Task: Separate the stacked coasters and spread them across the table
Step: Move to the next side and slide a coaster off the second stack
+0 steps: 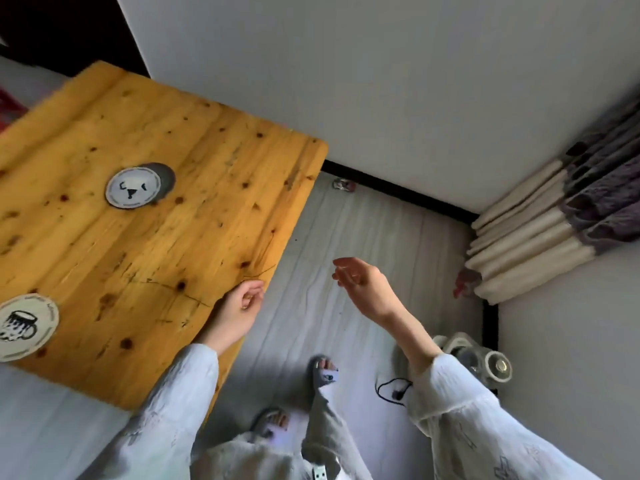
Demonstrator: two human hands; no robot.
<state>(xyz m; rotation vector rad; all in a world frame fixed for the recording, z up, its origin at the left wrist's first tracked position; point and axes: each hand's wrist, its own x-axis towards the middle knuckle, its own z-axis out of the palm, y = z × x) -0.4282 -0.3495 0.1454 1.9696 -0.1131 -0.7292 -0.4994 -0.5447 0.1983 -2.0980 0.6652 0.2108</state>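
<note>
A round white coaster (133, 187) with black marks lies mid-table, overlapping a grey coaster (167, 177) that peeks out behind it. Another round white coaster (26, 326) with a mug drawing lies at the table's near left. My left hand (237, 308) hovers at the right edge of the wooden table (207, 161), fingers loosely curled, holding nothing. My right hand (362, 284) is off the table over the floor, palm up, fingers apart and empty.
The table's right edge runs diagonally next to my left hand. The floor on the right holds a black cable (391, 389), a grey round device (479, 360) and a curtain hem (540, 233). My feet in slippers (323, 368) stand below.
</note>
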